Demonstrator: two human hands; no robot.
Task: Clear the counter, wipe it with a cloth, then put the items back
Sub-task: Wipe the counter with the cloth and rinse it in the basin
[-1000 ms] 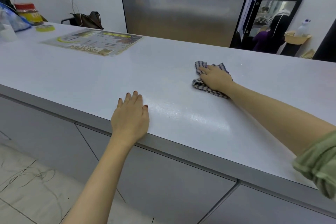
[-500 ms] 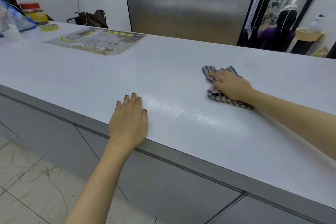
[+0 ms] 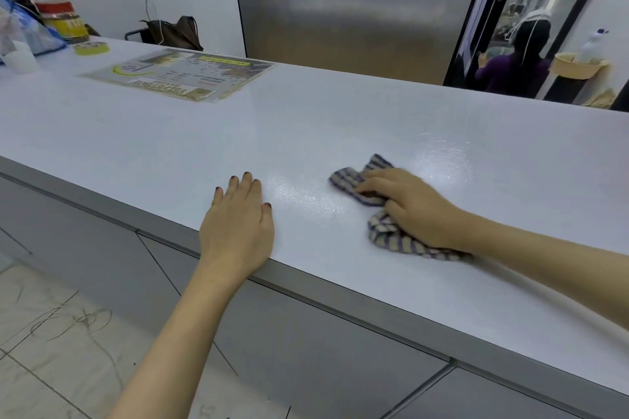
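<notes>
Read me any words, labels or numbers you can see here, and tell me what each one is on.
None can be quoted with confidence.
Laminated sheet on the counter: bold upside-down heading and small print, too blurred to read.
Jar, yellow label: red letters, too blurred to read.
</notes>
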